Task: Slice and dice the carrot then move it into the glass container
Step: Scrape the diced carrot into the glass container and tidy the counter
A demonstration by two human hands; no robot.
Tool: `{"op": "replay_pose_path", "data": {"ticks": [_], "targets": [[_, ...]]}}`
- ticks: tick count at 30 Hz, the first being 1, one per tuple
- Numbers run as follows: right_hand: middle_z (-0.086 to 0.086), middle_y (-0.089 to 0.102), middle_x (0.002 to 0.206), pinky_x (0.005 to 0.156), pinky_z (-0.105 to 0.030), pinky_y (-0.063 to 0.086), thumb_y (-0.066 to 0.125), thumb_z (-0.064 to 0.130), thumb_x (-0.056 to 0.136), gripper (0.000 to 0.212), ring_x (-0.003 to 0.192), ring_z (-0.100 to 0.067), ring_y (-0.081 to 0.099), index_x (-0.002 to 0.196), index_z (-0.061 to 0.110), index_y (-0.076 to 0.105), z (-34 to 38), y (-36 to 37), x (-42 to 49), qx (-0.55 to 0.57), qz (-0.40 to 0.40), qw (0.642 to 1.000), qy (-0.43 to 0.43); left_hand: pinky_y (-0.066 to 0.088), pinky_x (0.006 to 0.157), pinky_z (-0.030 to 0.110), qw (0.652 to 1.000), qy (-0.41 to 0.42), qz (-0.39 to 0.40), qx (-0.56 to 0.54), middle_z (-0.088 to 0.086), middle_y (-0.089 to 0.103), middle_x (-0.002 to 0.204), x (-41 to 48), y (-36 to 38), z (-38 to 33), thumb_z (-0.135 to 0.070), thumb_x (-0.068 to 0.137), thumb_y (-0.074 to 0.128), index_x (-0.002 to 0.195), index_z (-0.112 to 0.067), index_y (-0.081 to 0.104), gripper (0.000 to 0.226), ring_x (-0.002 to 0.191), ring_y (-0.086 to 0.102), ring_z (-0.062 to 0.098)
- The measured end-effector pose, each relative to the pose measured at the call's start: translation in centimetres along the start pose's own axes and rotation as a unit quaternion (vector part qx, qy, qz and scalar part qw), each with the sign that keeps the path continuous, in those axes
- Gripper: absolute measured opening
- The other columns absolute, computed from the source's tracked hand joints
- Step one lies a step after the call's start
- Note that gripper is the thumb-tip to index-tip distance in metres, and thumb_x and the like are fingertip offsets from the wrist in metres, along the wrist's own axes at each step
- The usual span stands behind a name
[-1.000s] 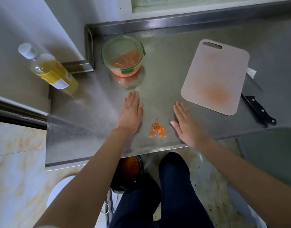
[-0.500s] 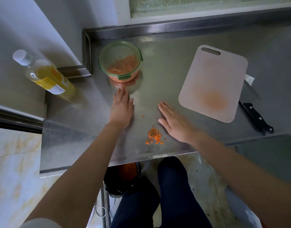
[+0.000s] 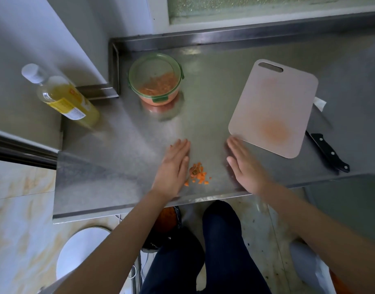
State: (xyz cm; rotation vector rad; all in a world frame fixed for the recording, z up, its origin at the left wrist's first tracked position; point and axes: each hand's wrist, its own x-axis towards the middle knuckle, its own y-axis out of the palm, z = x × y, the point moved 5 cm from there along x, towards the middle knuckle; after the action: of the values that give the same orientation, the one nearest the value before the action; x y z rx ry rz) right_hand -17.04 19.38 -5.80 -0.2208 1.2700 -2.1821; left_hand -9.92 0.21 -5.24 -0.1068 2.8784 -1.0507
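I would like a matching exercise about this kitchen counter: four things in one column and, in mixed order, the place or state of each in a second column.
Things:
1 glass container
2 cutting board
3 knife
4 loose carrot bits

Places or states:
a between the left hand and the right hand
b lies to the right of the board
c holds diced carrot
d bare, with an orange stain

Pairs: 1-c, 2-d, 3-b, 4-a
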Motion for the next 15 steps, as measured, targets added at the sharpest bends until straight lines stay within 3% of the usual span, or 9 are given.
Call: {"op": "replay_pose_path", "data": {"ticks": [2, 5, 8, 12, 15], "targets": [[-0.010, 0.011, 0.158, 0.112, -0.014, -0.010, 0.014, 0.049, 0.095, 0.072, 0.146, -0.017, 0.003, 0.148, 0.001, 0.020, 0.3, 1.2, 0.2, -0.028, 0.007, 0.999, 0.027, 0.001, 0.116, 0.017, 0.999, -0.023, -0.003, 0.034, 0.011, 0.033, 0.149, 0.5, 0.3, 0.6, -0.026, 0.098, 0.029, 0.140, -0.002, 0.037, 0.050, 0.142, 0.021, 0.021], [-0.019, 0.023, 0.154, 0.116, -0.022, -0.005, 0.003, 0.050, 0.098, 0.075, 0.144, -0.024, 0.014, 0.146, -0.003, 0.026, 4.2, 3.7, -1.1, -0.038, 0.036, 0.996, -0.072, 0.000, 0.114, 0.013, 0.999, 0.011, 0.035, -0.003, 0.006, 0.031, 0.148, -0.5, 1.9, -0.7, -0.021, 0.097, 0.032, 0.140, 0.000, 0.037, 0.048, 0.140, 0.019, 0.015], [-0.011, 0.024, 0.154, 0.118, -0.020, 0.007, 0.012, 0.035, 0.102, 0.058, 0.144, -0.015, 0.018, 0.146, 0.000, 0.024, 6.4, 4.1, -3.0, 0.005, 0.068, 0.989, -0.132, 0.004, 0.114, 0.012, 0.997, 0.016, 0.045, -0.055, -0.003, 0.028, 0.145, -1.8, 2.7, -1.6, -0.019, 0.099, 0.034, 0.141, -0.004, 0.035, 0.045, 0.139, 0.019, 0.007], [-0.012, 0.030, 0.152, 0.116, -0.014, 0.006, 0.014, 0.041, 0.102, 0.061, 0.142, -0.017, 0.023, 0.144, 0.001, 0.033, 2.8, 1.4, -3.4, 0.037, -0.025, 0.998, -0.046, 0.000, 0.113, 0.011, 1.000, -0.008, 0.006, -0.012, 0.004, 0.031, 0.148, -0.8, 2.6, -1.3, -0.023, 0.098, 0.031, 0.141, -0.003, 0.036, 0.048, 0.142, 0.019, 0.017], [-0.010, 0.016, 0.157, 0.110, -0.006, -0.007, 0.025, 0.029, 0.102, 0.053, 0.146, -0.018, 0.011, 0.148, 0.002, 0.022, -1.0, -0.4, -2.7, 0.016, -0.077, 0.996, 0.049, -0.007, 0.111, 0.010, 0.998, 0.033, 0.058, 0.017, 0.011, 0.031, 0.149, -0.2, 4.2, -2.5, -0.023, 0.097, 0.030, 0.140, -0.001, 0.037, 0.049, 0.140, 0.017, 0.017]]}}
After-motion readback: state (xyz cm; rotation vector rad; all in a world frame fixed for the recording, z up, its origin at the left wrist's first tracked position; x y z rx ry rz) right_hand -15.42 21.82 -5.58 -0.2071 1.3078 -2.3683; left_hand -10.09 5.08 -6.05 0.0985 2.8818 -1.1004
